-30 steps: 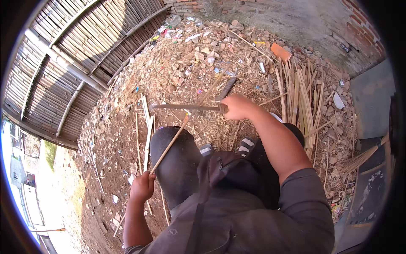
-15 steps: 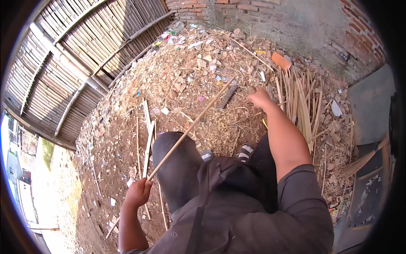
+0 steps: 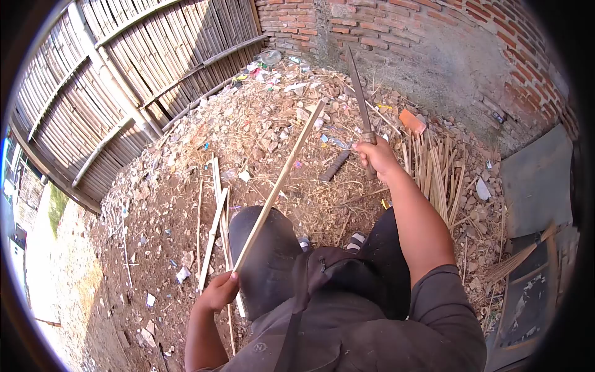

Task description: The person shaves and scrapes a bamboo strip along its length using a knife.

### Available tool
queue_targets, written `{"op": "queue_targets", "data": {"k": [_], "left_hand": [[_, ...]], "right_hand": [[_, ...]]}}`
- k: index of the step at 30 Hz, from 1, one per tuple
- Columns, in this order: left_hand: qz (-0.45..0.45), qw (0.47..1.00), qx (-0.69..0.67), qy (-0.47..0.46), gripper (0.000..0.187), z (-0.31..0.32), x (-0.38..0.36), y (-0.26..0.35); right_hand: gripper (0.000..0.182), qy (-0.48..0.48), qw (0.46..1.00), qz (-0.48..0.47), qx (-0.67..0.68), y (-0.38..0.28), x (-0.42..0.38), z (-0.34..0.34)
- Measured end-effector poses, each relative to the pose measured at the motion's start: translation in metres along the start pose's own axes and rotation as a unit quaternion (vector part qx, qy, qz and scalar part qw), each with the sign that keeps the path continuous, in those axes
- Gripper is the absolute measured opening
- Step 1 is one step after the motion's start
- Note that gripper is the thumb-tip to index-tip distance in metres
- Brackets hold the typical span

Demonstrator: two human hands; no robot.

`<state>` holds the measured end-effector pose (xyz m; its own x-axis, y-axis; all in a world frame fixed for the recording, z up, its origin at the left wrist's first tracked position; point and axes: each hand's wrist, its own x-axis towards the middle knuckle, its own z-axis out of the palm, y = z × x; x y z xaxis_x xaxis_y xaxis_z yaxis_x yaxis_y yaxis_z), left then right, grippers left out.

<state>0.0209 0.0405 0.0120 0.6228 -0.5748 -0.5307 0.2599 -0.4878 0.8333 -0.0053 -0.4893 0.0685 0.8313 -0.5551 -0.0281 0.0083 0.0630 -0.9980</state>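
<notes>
A long, pale bamboo strip slants up and away over my knee, its lower part gripped in my left hand. My right hand is closed around the wooden handle of a machete, whose dark blade points upward toward the brick wall. The blade is apart from the strip, to the right of its far end. A dark, ridged cylindrical piece lies on the ground between the strip and my right hand. Several split bamboo pieces lie left of my knee.
A heap of split bamboo strips lies to the right of my right arm. Rubble and litter cover the ground. A bamboo fence stands at the left, a brick wall behind. Grey panels and a broom-like bundle are at the right.
My right hand has swung the machete upright, so its blade now shows clearly. The bamboo strip has turned steeper, with a wider face showing, and the view has tilted up slightly.
</notes>
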Motion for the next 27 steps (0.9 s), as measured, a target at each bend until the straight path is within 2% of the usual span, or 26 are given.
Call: {"op": "queue_targets", "data": {"k": [4, 7, 8, 12, 16, 20, 24, 27], "left_hand": [[-0.011, 0.987, -0.129, -0.095, 0.043, -0.010, 0.011, 0.000], [0.005, 0.977, -0.174, -0.123, 0.043, -0.006, 0.018, 0.008], [0.011, 0.977, -0.173, -0.122, 0.043, -0.005, 0.021, 0.009], [0.018, 0.978, -0.167, -0.123, 0.043, 0.001, 0.030, 0.016], [0.007, 0.983, -0.128, -0.131, 0.045, 0.010, 0.036, 0.030], [-0.002, 0.995, -0.016, -0.099, 0.046, 0.019, 0.042, 0.034], [0.046, 0.989, 0.129, -0.053, 0.038, 0.025, 0.036, 0.040], [0.147, 0.954, 0.219, 0.140, 0.046, 0.032, 0.020, 0.039]], "right_hand": [[0.014, -0.132, 0.991, -0.021, 0.017, -0.017, -0.012, 0.024], [0.013, -0.175, 0.984, -0.026, 0.016, -0.018, -0.019, 0.041], [0.013, -0.220, 0.975, -0.025, 0.026, -0.013, -0.016, 0.042], [0.010, -0.259, 0.965, 0.008, 0.050, -0.015, -0.022, 0.060], [0.015, -0.269, 0.958, 0.003, 0.100, -0.012, -0.029, 0.078], [0.018, -0.269, 0.962, 0.001, 0.057, 0.002, -0.023, 0.077], [0.021, -0.257, 0.963, 0.008, 0.086, 0.007, -0.018, 0.073], [0.021, -0.230, 0.969, -0.003, 0.086, 0.013, -0.009, 0.064]]}}
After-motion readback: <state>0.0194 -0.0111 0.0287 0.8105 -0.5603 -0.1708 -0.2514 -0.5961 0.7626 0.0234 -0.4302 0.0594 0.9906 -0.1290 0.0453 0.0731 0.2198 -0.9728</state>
